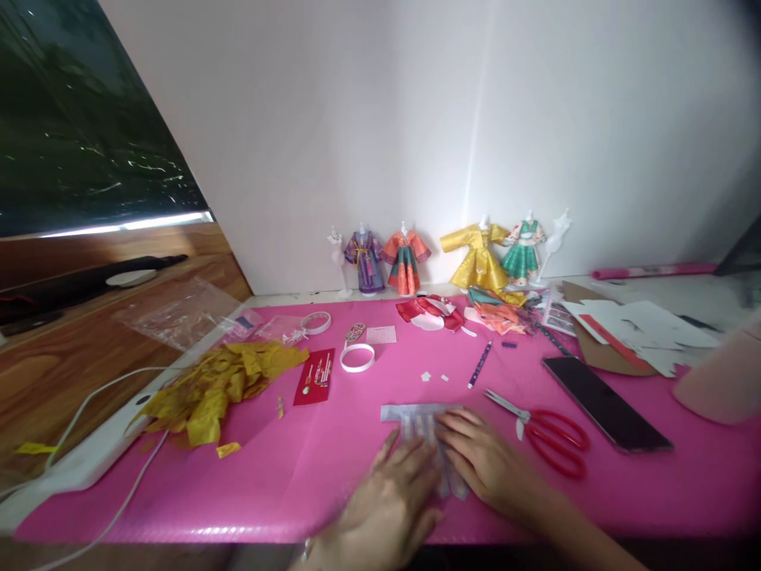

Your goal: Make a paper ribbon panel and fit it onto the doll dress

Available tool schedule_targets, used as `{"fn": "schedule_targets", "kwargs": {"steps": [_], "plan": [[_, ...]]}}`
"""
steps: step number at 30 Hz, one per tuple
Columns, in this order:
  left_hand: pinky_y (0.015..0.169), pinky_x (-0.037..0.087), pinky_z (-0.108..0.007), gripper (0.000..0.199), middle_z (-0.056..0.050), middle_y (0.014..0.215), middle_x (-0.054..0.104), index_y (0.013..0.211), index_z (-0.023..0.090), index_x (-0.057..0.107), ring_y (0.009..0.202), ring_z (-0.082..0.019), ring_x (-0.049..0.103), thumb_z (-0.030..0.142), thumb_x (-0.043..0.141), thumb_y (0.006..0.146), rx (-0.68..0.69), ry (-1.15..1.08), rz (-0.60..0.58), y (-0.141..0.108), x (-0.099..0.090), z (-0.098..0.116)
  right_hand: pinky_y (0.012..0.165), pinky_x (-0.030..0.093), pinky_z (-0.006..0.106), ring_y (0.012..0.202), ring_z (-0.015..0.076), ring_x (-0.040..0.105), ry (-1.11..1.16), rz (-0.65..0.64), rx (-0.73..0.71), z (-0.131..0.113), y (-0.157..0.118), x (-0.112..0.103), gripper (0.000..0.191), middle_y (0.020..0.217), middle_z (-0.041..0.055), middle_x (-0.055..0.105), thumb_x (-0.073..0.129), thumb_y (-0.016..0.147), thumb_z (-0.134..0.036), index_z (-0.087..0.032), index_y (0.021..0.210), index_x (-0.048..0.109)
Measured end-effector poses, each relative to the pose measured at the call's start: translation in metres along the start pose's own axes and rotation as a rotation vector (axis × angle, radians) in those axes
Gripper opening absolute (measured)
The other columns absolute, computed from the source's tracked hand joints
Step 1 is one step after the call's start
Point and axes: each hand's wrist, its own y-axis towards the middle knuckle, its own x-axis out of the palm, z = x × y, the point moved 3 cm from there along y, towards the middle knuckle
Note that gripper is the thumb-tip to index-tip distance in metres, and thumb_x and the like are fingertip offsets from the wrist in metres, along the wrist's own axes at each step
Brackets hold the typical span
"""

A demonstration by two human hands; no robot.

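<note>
A small pale grey-blue pleated piece with a band along its top (392,413) lies on the pink table cover near the front edge. It looks like a doll garment, though my hands cover much of it. My left hand (395,492), slightly blurred, rests over its lower left part with fingers stretched out. On its right side, the fingers of my right hand (484,460) lie flat. Just right of that hand are red-handled scissors (556,436), their blades pointing to the upper left.
A black phone (606,403) lies at right. Yellow fabric (229,385), a red card (314,377) and tape rolls (357,358) are at left. A patterned pen (480,365) lies mid-table. Dressed doll forms (404,258) line the white wall. A white power strip (89,452) edges the table.
</note>
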Motion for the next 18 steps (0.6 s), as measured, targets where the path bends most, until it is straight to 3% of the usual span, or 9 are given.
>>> {"fn": "schedule_targets", "kwargs": {"steps": [6, 13, 18], "plan": [[0.119, 0.030, -0.050, 0.043, -0.008, 0.139, 0.060, 0.136, 0.022, 0.052, 0.130, -0.025, 0.053, 0.040, 0.050, 0.097, 0.066, -0.012, -0.005, -0.009, 0.013, 0.005, 0.105, 0.047, 0.051, 0.119, 0.0281, 0.059, 0.023, -0.001, -0.020, 0.002, 0.000, 0.001, 0.033, 0.127, 0.0110, 0.068, 0.047, 0.094, -0.015, -0.016, 0.118, 0.069], [0.113, 0.040, -0.047, 0.046, -0.010, 0.141, 0.058, 0.136, 0.020, 0.050, 0.128, -0.025, 0.055, 0.034, 0.057, 0.093, 0.086, 0.114, 0.064, -0.014, 0.017, 0.008, 0.104, 0.049, 0.051, 0.121, 0.0289, 0.058, 0.005, -0.014, -0.006, 0.002, -0.001, 0.001, 0.035, 0.130, 0.0118, 0.066, 0.046, 0.093, -0.014, -0.015, 0.121, 0.067], [0.109, 0.045, -0.042, 0.036, -0.006, 0.124, 0.069, 0.122, 0.019, 0.060, 0.115, -0.023, 0.063, 0.043, 0.054, 0.095, 0.131, 0.098, 0.114, -0.013, 0.018, 0.010, 0.102, 0.050, 0.051, 0.119, 0.0294, 0.059, 0.024, 0.047, -0.005, 0.001, -0.002, -0.002, 0.032, 0.126, 0.0127, 0.067, 0.048, 0.092, -0.014, -0.016, 0.117, 0.069]]}}
